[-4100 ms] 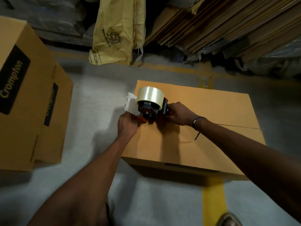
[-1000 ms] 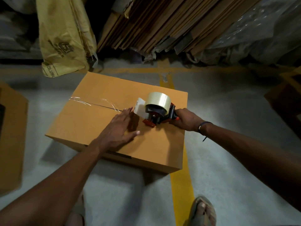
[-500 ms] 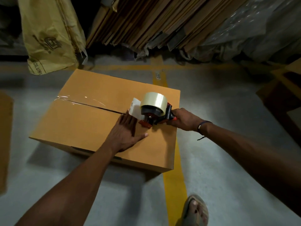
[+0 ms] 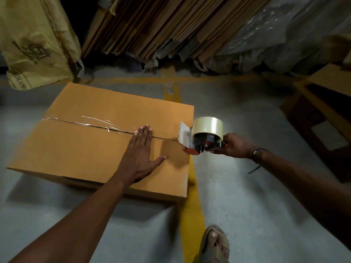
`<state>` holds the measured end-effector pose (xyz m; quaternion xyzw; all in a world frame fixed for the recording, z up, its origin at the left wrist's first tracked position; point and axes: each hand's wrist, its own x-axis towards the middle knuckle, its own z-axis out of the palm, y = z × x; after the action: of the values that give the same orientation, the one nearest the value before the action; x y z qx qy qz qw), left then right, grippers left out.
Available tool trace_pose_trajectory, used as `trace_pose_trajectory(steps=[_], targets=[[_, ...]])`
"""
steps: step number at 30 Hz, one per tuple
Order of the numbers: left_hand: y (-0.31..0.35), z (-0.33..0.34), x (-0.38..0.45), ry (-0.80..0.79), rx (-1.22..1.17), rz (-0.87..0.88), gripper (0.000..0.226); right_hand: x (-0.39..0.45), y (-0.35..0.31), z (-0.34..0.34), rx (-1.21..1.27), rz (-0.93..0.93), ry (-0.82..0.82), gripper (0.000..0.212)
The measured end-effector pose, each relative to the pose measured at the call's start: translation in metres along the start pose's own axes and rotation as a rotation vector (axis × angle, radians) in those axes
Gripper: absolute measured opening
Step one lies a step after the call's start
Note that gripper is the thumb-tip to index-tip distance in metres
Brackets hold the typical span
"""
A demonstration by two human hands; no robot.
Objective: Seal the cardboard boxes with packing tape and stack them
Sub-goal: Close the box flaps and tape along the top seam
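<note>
You stand on a grey concrete floor (image 4: 247, 205) crossed by a yellow painted line (image 4: 191, 215), in a dim storage area. The cardboard box (image 4: 79, 149) sits on that floor under your left hand (image 4: 139, 158), its two top flaps closed along a centre seam (image 4: 85, 123). Clear packing tape (image 4: 98, 123) glints over the seam from the box's far left edge up to your fingertips. Your left hand lies flat on the lid, fingers straight and together with the tips on the seam, thumb spread out to the right. Just beyond the box's right edge your right hand (image 4: 234, 146) grips the handle of the tape dispenser (image 4: 201, 138), which carries a roll of clear tape (image 4: 208, 125); its red front end is at the box's right edge, in line with the seam. A dark cord bracelet (image 4: 256, 154) circles your right wrist. Below that hand, your sandalled foot (image 4: 215, 243) rests beside the yellow line. Beyond both hands, flattened cardboard sheets (image 4: 161, 25) lean in a stack, with a yellow woven sack (image 4: 36, 42) off to the left and crumpled plastic sheeting (image 4: 284, 35) to the right. Past your right hand sits another open carton (image 4: 326, 103), partly in shadow
</note>
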<state>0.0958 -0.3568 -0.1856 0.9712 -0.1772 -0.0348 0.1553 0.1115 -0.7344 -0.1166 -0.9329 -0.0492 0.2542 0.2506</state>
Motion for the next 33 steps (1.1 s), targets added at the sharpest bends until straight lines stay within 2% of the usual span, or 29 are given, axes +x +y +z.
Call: trace_pose_trajectory(steps=[2, 4, 8, 12, 19, 22, 24, 26, 28, 29, 33], targets=[[0.036, 0.007, 0.009, -0.008, -0.104, 0.040, 0.109, 0.008, 0.002, 0.000, 0.001, 0.034, -0.035, 0.017], [0.074, 0.018, 0.018, 0.000, -0.163, 0.110, 0.107, 0.014, 0.004, 0.002, 0.003, 0.057, -0.034, 0.033], [0.104, 0.040, 0.023, 0.021, -0.080, 0.124, 0.099, 0.021, 0.007, 0.012, -0.045, 0.040, 0.021, 0.050], [0.098, 0.044, 0.025, 0.012, -0.053, 0.149, 0.102, 0.020, 0.012, 0.009, -0.058, 0.038, 0.048, 0.039], [0.099, 0.039, 0.025, -0.036, -0.051, 0.129, 0.107, 0.002, 0.037, 0.006, -0.240, 0.210, 0.056, 0.019], [0.101, 0.036, 0.029, -0.086, -0.175, 0.089, 0.110, 0.006, 0.022, 0.007, -0.308, 0.213, 0.075, 0.021], [0.104, 0.027, 0.033, -0.111, -0.417, -0.018, 0.112, 0.013, 0.009, 0.005, -0.348, 0.196, 0.080, 0.026], [0.109, 0.015, 0.034, -0.040, -0.680, -0.148, 0.101, 0.016, 0.003, 0.005, -0.377, 0.193, 0.067, 0.027], [0.122, 0.003, 0.033, 0.076, -0.772, -0.262, 0.083, 0.016, 0.002, 0.006, -0.396, 0.201, 0.058, 0.027], [0.130, -0.002, 0.035, 0.086, -0.777, -0.334, 0.086, 0.015, 0.002, 0.007, -0.408, 0.201, 0.055, 0.028], [0.158, -0.023, 0.071, -0.152, -0.916, -0.706, 0.142, 0.013, -0.002, 0.004, -0.456, 0.192, 0.052, 0.032]])
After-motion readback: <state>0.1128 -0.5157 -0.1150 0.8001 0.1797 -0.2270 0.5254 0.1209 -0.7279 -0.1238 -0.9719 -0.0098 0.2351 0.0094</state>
